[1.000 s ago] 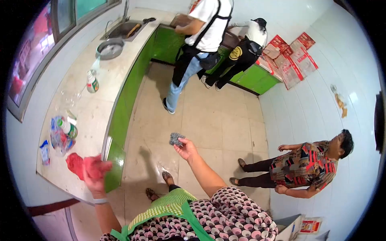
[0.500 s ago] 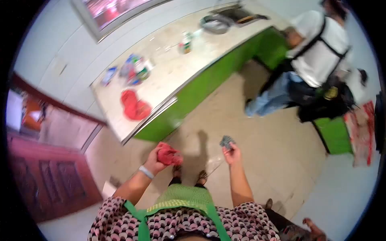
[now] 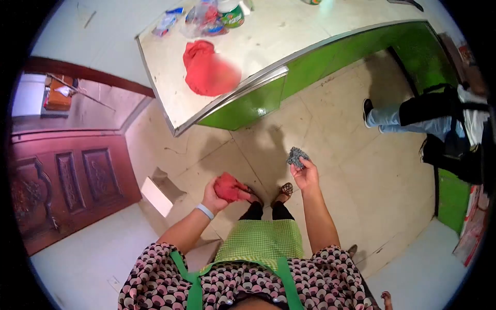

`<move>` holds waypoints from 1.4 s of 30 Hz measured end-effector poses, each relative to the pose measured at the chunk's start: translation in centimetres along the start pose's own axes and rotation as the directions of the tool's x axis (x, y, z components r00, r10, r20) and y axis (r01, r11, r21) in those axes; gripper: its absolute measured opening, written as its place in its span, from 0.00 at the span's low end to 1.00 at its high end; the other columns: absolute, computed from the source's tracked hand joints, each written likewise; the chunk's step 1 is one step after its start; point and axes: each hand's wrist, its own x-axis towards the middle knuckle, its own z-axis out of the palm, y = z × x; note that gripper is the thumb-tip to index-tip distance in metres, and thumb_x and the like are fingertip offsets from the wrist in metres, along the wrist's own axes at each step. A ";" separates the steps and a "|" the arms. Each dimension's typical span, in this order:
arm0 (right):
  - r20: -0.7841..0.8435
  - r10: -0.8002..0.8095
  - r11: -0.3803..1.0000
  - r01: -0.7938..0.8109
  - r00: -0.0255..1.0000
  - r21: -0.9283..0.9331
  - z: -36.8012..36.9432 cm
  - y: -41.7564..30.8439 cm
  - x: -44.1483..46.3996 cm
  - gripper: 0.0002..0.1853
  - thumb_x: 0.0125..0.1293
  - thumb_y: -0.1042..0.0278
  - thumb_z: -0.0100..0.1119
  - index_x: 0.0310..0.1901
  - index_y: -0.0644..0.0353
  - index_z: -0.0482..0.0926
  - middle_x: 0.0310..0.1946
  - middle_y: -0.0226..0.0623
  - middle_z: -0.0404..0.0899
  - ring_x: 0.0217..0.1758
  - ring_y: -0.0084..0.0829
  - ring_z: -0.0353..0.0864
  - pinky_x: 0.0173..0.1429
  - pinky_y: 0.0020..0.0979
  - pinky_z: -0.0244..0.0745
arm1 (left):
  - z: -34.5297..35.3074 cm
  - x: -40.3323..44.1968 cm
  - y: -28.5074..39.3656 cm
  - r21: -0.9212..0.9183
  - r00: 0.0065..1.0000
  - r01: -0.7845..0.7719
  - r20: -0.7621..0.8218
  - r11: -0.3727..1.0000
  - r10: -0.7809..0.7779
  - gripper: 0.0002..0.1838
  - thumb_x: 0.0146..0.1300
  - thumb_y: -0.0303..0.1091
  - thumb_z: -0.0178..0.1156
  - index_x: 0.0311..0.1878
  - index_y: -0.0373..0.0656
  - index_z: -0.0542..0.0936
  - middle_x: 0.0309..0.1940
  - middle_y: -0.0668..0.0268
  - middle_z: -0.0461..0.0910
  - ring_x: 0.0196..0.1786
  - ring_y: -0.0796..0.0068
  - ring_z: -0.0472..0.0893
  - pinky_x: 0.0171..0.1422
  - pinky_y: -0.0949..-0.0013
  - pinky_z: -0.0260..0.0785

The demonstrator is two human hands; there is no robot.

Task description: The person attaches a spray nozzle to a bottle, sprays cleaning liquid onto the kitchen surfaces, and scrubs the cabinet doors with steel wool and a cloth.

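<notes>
My left hand (image 3: 211, 196) is closed around a crumpled red cloth (image 3: 229, 187), held out in front of my apron above the floor. Between the fingertips of my right hand (image 3: 306, 175) sits a grey scouring pad (image 3: 296, 156), which looks like steel wool. Ahead of both hands, a larger red cloth (image 3: 206, 70) lies near the front edge of the countertop (image 3: 281, 39). Neither hand touches the counter.
A clear plastic bag (image 3: 199, 23) and a green-labelled jar (image 3: 231, 14) stand on the counter. A cardboard box (image 3: 159, 192) is on the floor at left, near a wooden door (image 3: 77, 188). Another person (image 3: 439, 121) stands at right beside green cabinets.
My view has tilted down and come nearer the counter, so the counter sits higher in the picture. Both hands still hold the same things. The other person appears farther right.
</notes>
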 end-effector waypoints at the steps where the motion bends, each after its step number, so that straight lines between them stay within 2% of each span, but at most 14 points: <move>1: -0.005 -0.002 1.000 0.002 1.000 -0.013 0.0 0.4 0.0 0.15 0.57 0.77 0.57 0.47 0.59 0.70 0.38 0.36 0.75 0.36 0.31 0.76 0.39 0.34 0.77 | -1.0 0.9 -0.1 -0.034 1.000 0.011 0.000 0.999 -0.011 0.31 0.67 0.55 0.40 0.63 0.41 0.61 0.61 0.48 0.63 0.62 0.45 0.65 0.69 0.42 0.51; 7: -0.006 -0.085 0.987 0.083 0.996 -0.137 2.6 1.4 4.5 0.14 0.58 0.77 0.56 0.47 0.60 0.70 0.40 0.37 0.75 0.40 0.33 0.76 0.41 0.35 0.77 | -3.1 4.4 2.4 -0.226 0.999 -0.042 0.004 0.973 0.044 0.34 0.67 0.61 0.29 0.65 0.45 0.61 0.65 0.53 0.61 0.66 0.48 0.62 0.69 0.43 0.51; 17: 0.228 -0.324 0.874 0.383 0.918 -0.300 10.3 -1.4 10.6 0.13 0.57 0.80 0.58 0.45 0.63 0.74 0.39 0.37 0.78 0.36 0.29 0.78 0.40 0.30 0.78 | -7.3 9.3 -4.8 -0.033 0.910 -0.344 -0.259 0.939 0.324 0.23 0.70 0.48 0.39 0.59 0.44 0.67 0.52 0.60 0.75 0.53 0.62 0.75 0.59 0.58 0.67; 20: 0.405 -0.599 0.581 0.723 0.691 -0.373 14.2 -2.7 9.2 0.12 0.58 0.79 0.59 0.44 0.64 0.75 0.39 0.38 0.78 0.37 0.27 0.78 0.42 0.26 0.76 | -6.9 9.6 -6.5 -0.112 0.911 -0.375 -0.231 0.920 0.343 0.21 0.70 0.46 0.41 0.58 0.43 0.68 0.52 0.61 0.75 0.53 0.64 0.75 0.59 0.59 0.68; 22: 0.620 -0.714 0.148 0.936 0.324 -0.319 17.3 -3.4 9.0 0.12 0.56 0.78 0.60 0.43 0.63 0.76 0.39 0.39 0.79 0.39 0.31 0.78 0.46 0.27 0.73 | -6.9 10.3 -7.5 -0.169 0.888 -0.430 -0.258 0.887 0.381 0.21 0.70 0.46 0.40 0.59 0.43 0.67 0.53 0.62 0.75 0.53 0.63 0.75 0.60 0.59 0.66; 23: 0.624 -0.702 0.164 0.930 0.344 -0.328 18.4 -3.7 9.3 0.12 0.56 0.78 0.60 0.43 0.63 0.76 0.39 0.39 0.79 0.39 0.31 0.78 0.46 0.27 0.73 | -7.0 10.5 -8.3 -0.158 0.872 -0.468 -0.239 0.869 0.427 0.21 0.70 0.44 0.44 0.60 0.42 0.66 0.53 0.61 0.74 0.53 0.66 0.75 0.60 0.63 0.67; 25: 0.873 -0.474 -0.570 0.796 -0.115 -0.204 20.4 -4.8 10.4 0.13 0.54 0.80 0.61 0.43 0.63 0.77 0.41 0.41 0.77 0.40 0.32 0.79 0.44 0.26 0.77 | -6.6 10.3 -7.5 0.034 0.828 -0.491 -0.290 0.870 0.479 0.22 0.69 0.43 0.46 0.61 0.40 0.65 0.53 0.59 0.73 0.53 0.69 0.75 0.59 0.66 0.67; 28: 0.891 -0.447 -0.609 0.757 -0.081 -0.237 20.5 -4.6 11.9 0.12 0.54 0.79 0.60 0.42 0.62 0.77 0.44 0.43 0.76 0.42 0.34 0.78 0.40 0.25 0.77 | -4.8 10.1 -6.2 0.394 0.667 -0.506 -0.386 0.768 0.637 0.25 0.66 0.38 0.53 0.64 0.39 0.63 0.47 0.57 0.76 0.48 0.74 0.76 0.54 0.72 0.68; 30: 0.899 -0.437 -0.606 0.743 -0.012 -0.285 20.3 -4.7 12.0 0.12 0.53 0.79 0.57 0.41 0.62 0.76 0.44 0.46 0.75 0.45 0.40 0.76 0.45 0.31 0.74 | -2.4 8.8 -4.1 0.847 0.550 -0.214 -0.307 0.487 0.776 0.28 0.64 0.36 0.55 0.66 0.42 0.60 0.40 0.58 0.79 0.44 0.74 0.76 0.49 0.71 0.69; 34: 0.899 -0.394 -0.549 0.736 0.191 -0.397 20.8 -5.1 11.0 0.12 0.52 0.78 0.54 0.41 0.63 0.75 0.45 0.49 0.74 0.47 0.48 0.74 0.48 0.35 0.74 | -0.9 8.6 0.8 0.919 0.429 -0.328 -0.060 0.217 0.901 0.34 0.61 0.31 0.57 0.69 0.45 0.54 0.40 0.54 0.78 0.43 0.73 0.76 0.46 0.71 0.70; 36: 0.940 -0.325 -0.659 0.687 0.105 -0.305 20.6 -5.8 11.3 0.12 0.53 0.79 0.53 0.42 0.64 0.75 0.44 0.47 0.75 0.45 0.44 0.76 0.45 0.33 0.75 | -1.4 9.4 3.4 0.928 0.253 -0.373 0.074 0.026 0.965 0.35 0.61 0.29 0.57 0.69 0.45 0.53 0.52 0.50 0.73 0.50 0.68 0.76 0.51 0.71 0.70; 38: 0.967 -0.252 -0.747 0.629 0.032 -0.215 19.9 -6.5 11.7 0.12 0.55 0.80 0.52 0.43 0.64 0.76 0.44 0.46 0.76 0.43 0.40 0.77 0.42 0.31 0.76 | 0.4 8.5 6.2 0.856 0.317 -0.491 0.004 0.160 0.949 0.36 0.60 0.27 0.57 0.69 0.43 0.53 0.61 0.49 0.65 0.59 0.63 0.72 0.57 0.70 0.68; 40: 0.501 -0.670 0.114 0.743 0.548 -0.660 18.9 -7.5 11.9 0.13 0.58 0.81 0.50 0.45 0.63 0.76 0.44 0.40 0.77 0.39 0.28 0.79 0.39 0.27 0.76 | 0.3 8.5 9.5 0.927 0.234 -0.344 0.236 -0.147 0.943 0.36 0.59 0.26 0.58 0.69 0.42 0.54 0.62 0.49 0.64 0.63 0.61 0.68 0.61 0.69 0.66; 42: 0.513 -0.682 0.095 0.758 0.522 -0.646 18.9 -7.5 12.2 0.15 0.59 0.82 0.49 0.48 0.62 0.76 0.42 0.35 0.77 0.34 0.21 0.77 0.34 0.23 0.74 | 0.3 8.5 10.4 0.892 0.182 -0.418 0.264 -0.169 0.947 0.32 0.57 0.27 0.57 0.65 0.38 0.60 0.60 0.48 0.67 0.62 0.57 0.69 0.63 0.65 0.64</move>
